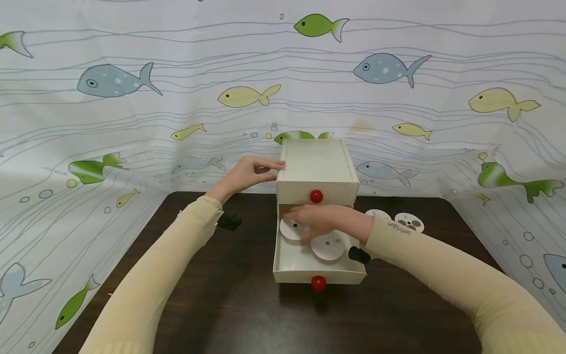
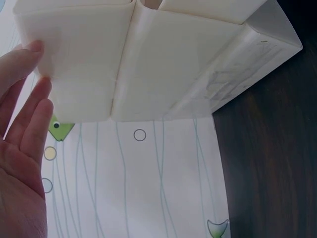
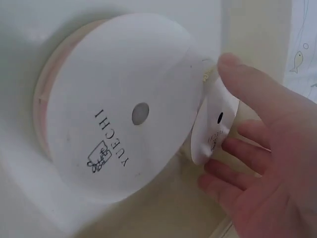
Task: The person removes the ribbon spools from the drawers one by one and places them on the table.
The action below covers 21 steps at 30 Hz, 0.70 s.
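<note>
The white cabinet [image 1: 316, 160] stood on a dark table [image 1: 212, 295], its lower drawer [image 1: 294, 277] pulled out toward the person, with a red knob [image 1: 318, 283] on the drawer's front. The left hand [image 1: 247, 172] was at the cabinet's upper left edge, its fingers stretched nearly straight, the tips touching the cabinet. The right hand [image 1: 320, 219] was inside the lower drawer, in front of the cabinet, reaching in from the cabinet's right; its thumb and fingers were spread fairly wide about the left spool [image 1: 289, 232], and whether the tips pressed on it could not be told. That white spool lay in the drawer, toward the cabinet's left side. The right spool [image 1: 326, 250], printed YUECHI and with pink showing at its edge, also lay in the drawer, nearer the drawer front and farther to the cabinet's right. Two white discs [image 1: 409, 221] sat on the table to the cabinet's right, one partly hidden by the right arm. Behind the cabinet hung a fish-patterned sheet [image 1: 221, 49].
</note>
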Tool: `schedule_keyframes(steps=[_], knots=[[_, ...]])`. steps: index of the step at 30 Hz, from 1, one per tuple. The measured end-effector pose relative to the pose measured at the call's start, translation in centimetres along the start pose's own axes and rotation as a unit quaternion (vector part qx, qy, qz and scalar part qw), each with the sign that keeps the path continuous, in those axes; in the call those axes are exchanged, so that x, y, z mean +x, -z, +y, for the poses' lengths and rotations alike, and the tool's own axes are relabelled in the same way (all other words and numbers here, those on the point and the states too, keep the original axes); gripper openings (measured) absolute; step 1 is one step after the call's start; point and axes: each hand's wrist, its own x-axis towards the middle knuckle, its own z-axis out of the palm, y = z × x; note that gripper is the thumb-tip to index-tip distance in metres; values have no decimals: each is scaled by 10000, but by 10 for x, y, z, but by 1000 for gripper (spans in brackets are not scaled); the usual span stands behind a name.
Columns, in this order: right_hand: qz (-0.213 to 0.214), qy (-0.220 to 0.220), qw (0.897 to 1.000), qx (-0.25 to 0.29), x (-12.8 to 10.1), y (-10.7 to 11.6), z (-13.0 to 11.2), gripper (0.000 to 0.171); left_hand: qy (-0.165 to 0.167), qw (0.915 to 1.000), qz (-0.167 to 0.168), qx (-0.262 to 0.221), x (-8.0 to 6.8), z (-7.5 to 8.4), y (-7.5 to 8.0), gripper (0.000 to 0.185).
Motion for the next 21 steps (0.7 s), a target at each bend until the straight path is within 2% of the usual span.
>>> schedule_keyframes(steps=[9,21], knots=[[91,-389,9987,-325,10,-4,-1,77,70,10000,8,-61,-1,3,0,34],[288,-303,9976,-551,12,-9,-1,74,101,9999,33,22,-1,1,1,35]])
